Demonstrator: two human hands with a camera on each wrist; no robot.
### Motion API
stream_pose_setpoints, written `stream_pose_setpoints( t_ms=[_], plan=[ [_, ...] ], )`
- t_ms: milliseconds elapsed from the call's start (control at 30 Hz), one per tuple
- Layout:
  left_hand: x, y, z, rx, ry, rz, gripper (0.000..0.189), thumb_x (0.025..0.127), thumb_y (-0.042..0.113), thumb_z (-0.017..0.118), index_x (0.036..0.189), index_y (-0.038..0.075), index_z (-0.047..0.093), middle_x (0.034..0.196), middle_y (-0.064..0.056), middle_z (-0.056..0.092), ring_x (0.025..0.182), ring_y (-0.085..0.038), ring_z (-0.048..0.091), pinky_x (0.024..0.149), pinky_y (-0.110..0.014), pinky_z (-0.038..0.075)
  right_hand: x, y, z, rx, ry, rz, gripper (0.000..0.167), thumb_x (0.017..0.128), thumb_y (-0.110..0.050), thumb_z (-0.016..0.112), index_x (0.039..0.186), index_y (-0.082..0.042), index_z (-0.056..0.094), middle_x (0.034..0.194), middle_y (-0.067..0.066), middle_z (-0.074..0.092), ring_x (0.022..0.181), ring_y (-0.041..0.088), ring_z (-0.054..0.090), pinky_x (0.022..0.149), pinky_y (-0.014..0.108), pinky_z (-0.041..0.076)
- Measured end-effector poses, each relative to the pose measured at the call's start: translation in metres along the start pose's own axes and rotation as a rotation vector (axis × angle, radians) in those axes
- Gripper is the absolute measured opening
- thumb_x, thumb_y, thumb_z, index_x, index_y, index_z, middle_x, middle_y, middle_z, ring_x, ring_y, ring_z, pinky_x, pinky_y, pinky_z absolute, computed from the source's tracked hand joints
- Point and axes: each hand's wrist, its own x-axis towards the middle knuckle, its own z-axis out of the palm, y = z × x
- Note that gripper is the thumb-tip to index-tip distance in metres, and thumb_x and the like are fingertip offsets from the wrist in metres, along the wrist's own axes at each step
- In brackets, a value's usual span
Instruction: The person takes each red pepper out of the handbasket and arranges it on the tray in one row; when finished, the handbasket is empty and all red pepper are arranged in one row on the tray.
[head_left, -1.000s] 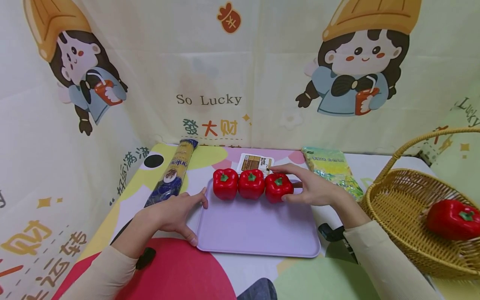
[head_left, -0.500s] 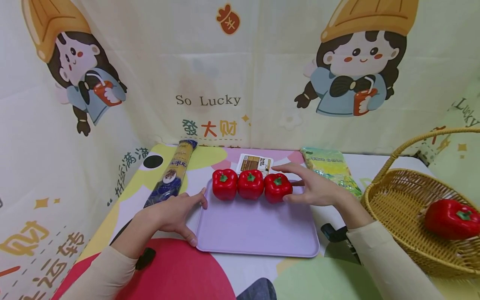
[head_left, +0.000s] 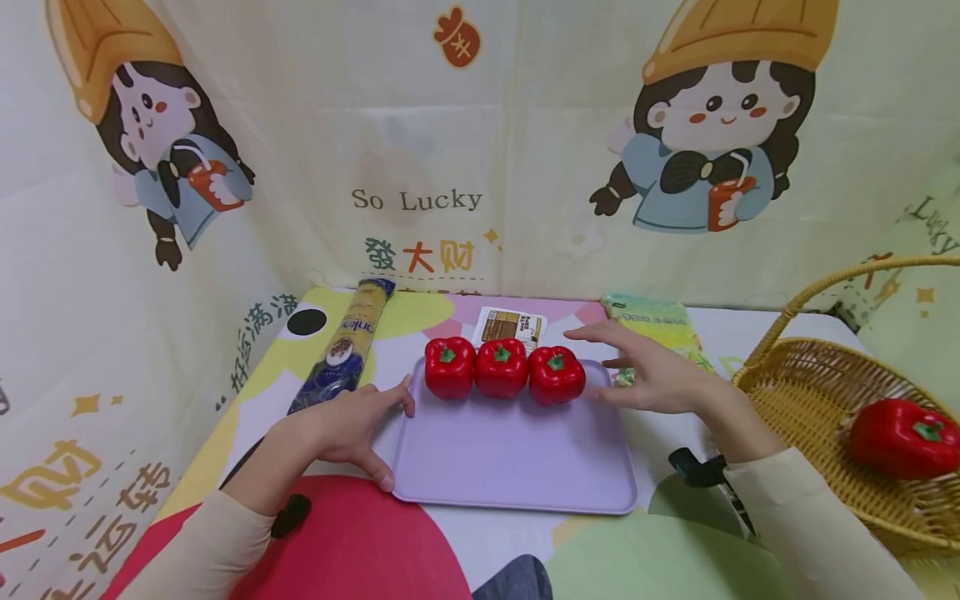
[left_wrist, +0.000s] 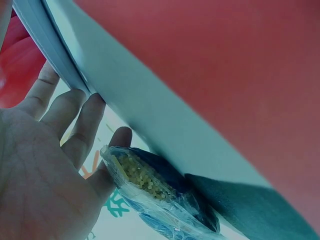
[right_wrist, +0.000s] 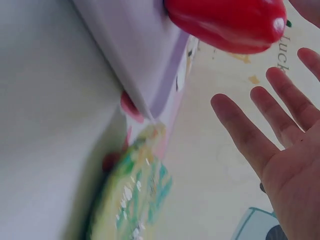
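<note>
Three red bell peppers stand in a row along the back of a lilac tray (head_left: 517, 458): a left pepper (head_left: 450, 372), a middle pepper (head_left: 501, 372) and a right pepper (head_left: 557, 382). My left hand (head_left: 347, 429) is spread at the tray's left side, with thumb and forefinger at its edge; in the left wrist view its fingertips meet the rim. Just to the right of the row, my right hand (head_left: 652, 371) hovers over the tray's right edge with loosely spread fingers and nothing in them. In the right wrist view a gap shows between its fingers and a pepper (right_wrist: 235, 22).
A wicker basket (head_left: 780, 467) with a red bell pepper (head_left: 903, 439) lying inside stands at the right. A green-yellow bag (head_left: 652, 321) lies behind my right hand, and a long pack of pasta (head_left: 348, 333) lies at the left. Behind the peppers is a flat labelled package (head_left: 517, 325).
My right hand, earlier around the right pepper, has let go and moved to the right. The left hand, the tray and the peppers stay put.
</note>
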Motion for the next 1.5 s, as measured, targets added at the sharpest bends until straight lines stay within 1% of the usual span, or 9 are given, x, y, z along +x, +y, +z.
stream_pose_setpoints(
  t_ms=[200, 333, 500, 800, 933, 1167, 1267, 1400, 1500],
  plan=[
    [-0.001, 0.001, -0.001, -0.002, 0.003, 0.0, 0.087, 0.054, 0.06, 0.097, 0.124, 0.037, 0.052, 0.128, -0.01, 0.054, 0.104, -0.026, 0.052, 0.082, -0.045, 0.049, -0.009, -0.002, -0.008, -0.033, 0.013, -0.02, 0.074, 0.086, -0.009, 0.081, 0.151, -0.023, 0.047, 0.156, 0.003, 0.043, 0.141, 0.032, 0.042, 0.096, 0.058, 0.053],
    [-0.001, 0.002, 0.0, -0.011, -0.003, -0.008, 0.086, 0.053, 0.059, 0.097, 0.123, 0.037, 0.052, 0.125, -0.009, 0.054, 0.103, -0.026, 0.052, 0.081, -0.043, 0.049, -0.017, -0.005, -0.012, -0.064, 0.022, -0.023, 0.072, 0.087, -0.017, 0.082, 0.15, -0.023, 0.047, 0.155, 0.003, 0.044, 0.14, 0.03, 0.043, 0.096, 0.055, 0.055],
    [-0.001, 0.002, 0.001, -0.015, -0.006, -0.014, 0.086, 0.053, 0.058, 0.097, 0.123, 0.038, 0.052, 0.123, -0.008, 0.054, 0.103, -0.025, 0.053, 0.08, -0.043, 0.049, -0.027, -0.012, -0.02, -0.076, 0.034, 0.005, 0.074, 0.087, -0.023, 0.083, 0.151, -0.025, 0.047, 0.156, 0.002, 0.043, 0.142, 0.029, 0.04, 0.097, 0.057, 0.053],
    [0.0, 0.002, 0.0, -0.016, -0.002, 0.004, 0.087, 0.053, 0.059, 0.097, 0.124, 0.037, 0.052, 0.128, -0.01, 0.054, 0.104, -0.026, 0.052, 0.083, -0.044, 0.05, -0.044, -0.015, -0.038, -0.136, 0.05, 0.015, 0.072, 0.089, -0.028, 0.083, 0.151, -0.03, 0.047, 0.154, -0.001, 0.045, 0.142, 0.029, 0.041, 0.099, 0.061, 0.051],
    [-0.001, 0.002, -0.001, -0.02, -0.004, 0.005, 0.087, 0.054, 0.059, 0.097, 0.124, 0.036, 0.052, 0.125, -0.01, 0.054, 0.104, -0.026, 0.052, 0.081, -0.044, 0.049, -0.051, -0.015, -0.044, -0.172, 0.038, 0.011, 0.07, 0.09, -0.029, 0.081, 0.151, -0.031, 0.047, 0.152, 0.0, 0.047, 0.138, 0.029, 0.043, 0.098, 0.06, 0.051],
    [-0.002, 0.001, 0.0, -0.031, -0.003, 0.028, 0.086, 0.055, 0.057, 0.097, 0.125, 0.034, 0.053, 0.136, -0.012, 0.053, 0.108, -0.025, 0.051, 0.084, -0.044, 0.049, -0.059, -0.019, -0.053, -0.174, 0.028, 0.027, 0.07, 0.091, -0.029, 0.081, 0.151, -0.032, 0.045, 0.152, -0.001, 0.045, 0.137, 0.028, 0.047, 0.098, 0.055, 0.052],
    [-0.002, 0.002, 0.0, -0.031, -0.001, 0.031, 0.086, 0.055, 0.057, 0.097, 0.125, 0.034, 0.053, 0.135, -0.012, 0.053, 0.109, -0.025, 0.051, 0.085, -0.044, 0.049, -0.064, -0.02, -0.055, -0.198, 0.031, 0.029, 0.071, 0.091, -0.029, 0.08, 0.152, -0.033, 0.044, 0.152, -0.002, 0.046, 0.135, 0.027, 0.05, 0.097, 0.054, 0.053],
    [-0.002, 0.002, -0.001, -0.023, 0.001, 0.024, 0.086, 0.054, 0.058, 0.098, 0.124, 0.035, 0.053, 0.134, -0.012, 0.054, 0.107, -0.025, 0.052, 0.084, -0.045, 0.049, -0.071, -0.02, -0.057, -0.228, 0.041, 0.049, 0.072, 0.09, -0.028, 0.082, 0.151, -0.034, 0.045, 0.151, -0.002, 0.047, 0.132, 0.022, 0.049, 0.097, 0.044, 0.056],
    [-0.002, 0.002, -0.001, -0.018, 0.004, 0.02, 0.086, 0.053, 0.058, 0.098, 0.124, 0.035, 0.053, 0.134, -0.012, 0.053, 0.106, -0.025, 0.052, 0.084, -0.045, 0.049, -0.078, -0.019, -0.06, -0.223, 0.05, 0.081, 0.074, 0.089, -0.028, 0.083, 0.151, -0.035, 0.045, 0.154, 0.002, 0.044, 0.13, 0.025, 0.05, 0.094, 0.032, 0.056]
  ],
)
